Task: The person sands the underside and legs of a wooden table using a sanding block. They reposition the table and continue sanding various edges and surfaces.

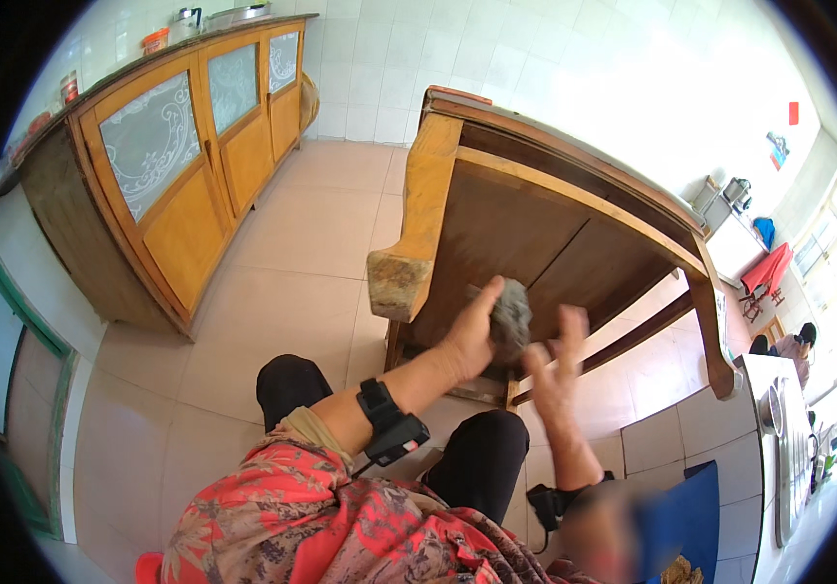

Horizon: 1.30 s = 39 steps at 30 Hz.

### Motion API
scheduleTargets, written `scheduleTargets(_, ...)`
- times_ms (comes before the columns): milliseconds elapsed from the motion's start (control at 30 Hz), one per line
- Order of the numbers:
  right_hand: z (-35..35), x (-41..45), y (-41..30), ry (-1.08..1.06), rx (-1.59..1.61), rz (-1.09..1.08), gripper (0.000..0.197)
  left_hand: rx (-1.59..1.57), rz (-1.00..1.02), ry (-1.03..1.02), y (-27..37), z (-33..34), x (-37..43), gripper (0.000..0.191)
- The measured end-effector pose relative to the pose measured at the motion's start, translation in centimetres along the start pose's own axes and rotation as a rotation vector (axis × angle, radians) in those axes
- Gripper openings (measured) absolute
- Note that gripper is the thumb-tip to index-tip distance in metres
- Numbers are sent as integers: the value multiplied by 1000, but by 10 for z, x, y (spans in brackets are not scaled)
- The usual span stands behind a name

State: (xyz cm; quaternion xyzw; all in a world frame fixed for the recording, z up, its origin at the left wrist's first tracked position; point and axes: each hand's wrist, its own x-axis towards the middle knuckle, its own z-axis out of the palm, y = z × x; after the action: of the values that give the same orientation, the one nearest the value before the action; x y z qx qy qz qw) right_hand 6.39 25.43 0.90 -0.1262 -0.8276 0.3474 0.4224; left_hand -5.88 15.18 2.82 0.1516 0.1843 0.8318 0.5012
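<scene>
My left hand [471, 342] grips a grey crumpled cloth [512, 315], held up in front of my knees. Just right of the cloth is my right hand [559, 361], blurred, its fingers spread and nothing seen in it. Its thumb is close to the cloth; whether they touch I cannot tell. Behind both hands is a wooden table [564, 191] with a dark panel between its rails. The near curved table leg [426, 197] ends in a scuffed, worn foot [398, 283], left of my left hand. Another table leg [714, 328] is to the right.
A wooden cabinet [170, 175] with patterned glass doors stands at left on the pinkish tile floor [280, 306]. At right are a tiled counter [718, 431] and a blue sheet-like thing [696, 504]. Another person [802, 350] is low down in the far right background.
</scene>
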Motion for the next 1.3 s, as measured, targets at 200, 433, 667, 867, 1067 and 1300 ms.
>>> scheduleTargets(200,14,15,-41,-11,-62,-306,33,25,-79,-381,14,-7,-54,61)
scheduleTargets(433,-55,124,-171,-45,-49,-719,39,787,687,250,94,-46,-108,35)
scheduleTargets(667,5,257,-191,-262,-233,-612,28,1225,1380,-563,168,29,-97,61)
scheduleTargets(867,19,269,-139,-369,-854,-734,31,1224,1302,-697,156,48,-78,45)
scheduleTargets(1067,-9,282,-126,-346,-849,-335,17,1103,1375,-613,145,44,-70,33)
scheduleTargets(1300,23,297,-154,-492,-1232,-750,6,1027,1349,-610,139,41,-68,26)
